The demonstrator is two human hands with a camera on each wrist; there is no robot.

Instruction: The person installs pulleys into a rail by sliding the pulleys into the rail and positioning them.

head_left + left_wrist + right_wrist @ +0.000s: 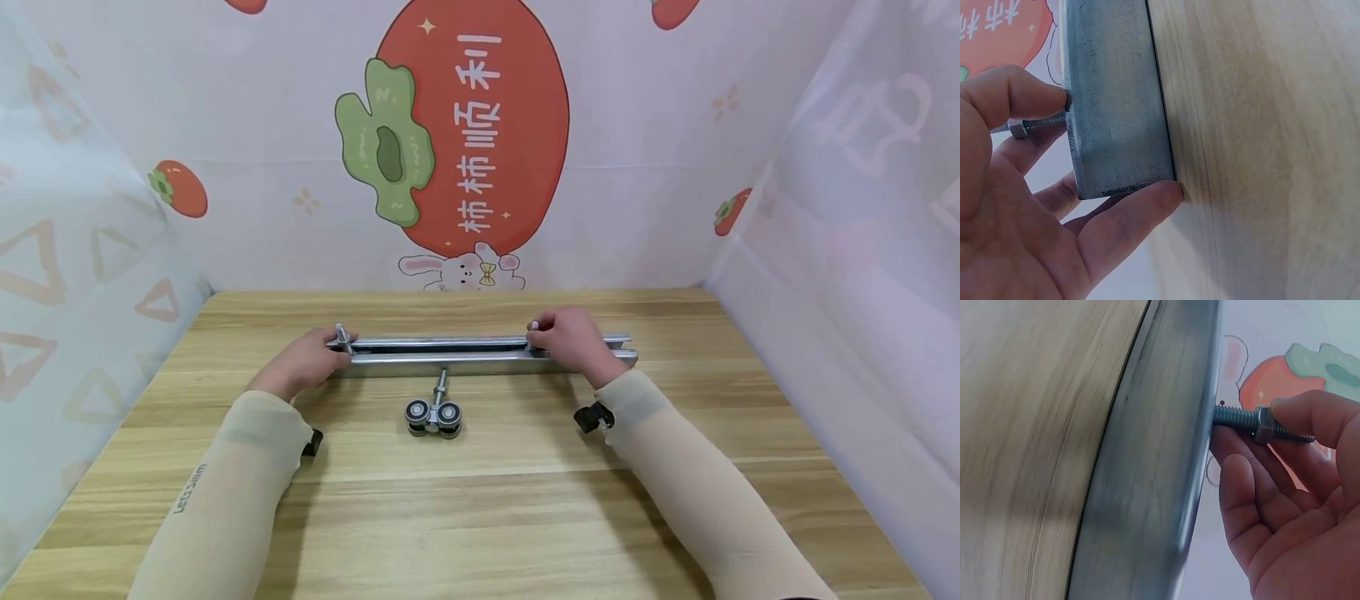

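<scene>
A silver metal rail (480,364) with a slot along its top lies crosswise on the wooden table. At its left end my left hand (303,360) grips the rail, thumb on the upper edge and a finger under the end corner in the left wrist view. A threaded bolt (342,336) with a nut (1018,129) stands up from the slot beside those fingers. Toward the right end, my right hand (573,340) pinches another upright bolt (1235,416) at its nut (1264,425). Whatever sits below these bolts is hidden inside the rail.
In front of the rail a roller trolley (432,417) with several small wheels lies on the table (450,525), its bolt pointing at the rail. Behind the table hangs a white cloth (637,167) printed with persimmons; similar cloths close off both sides.
</scene>
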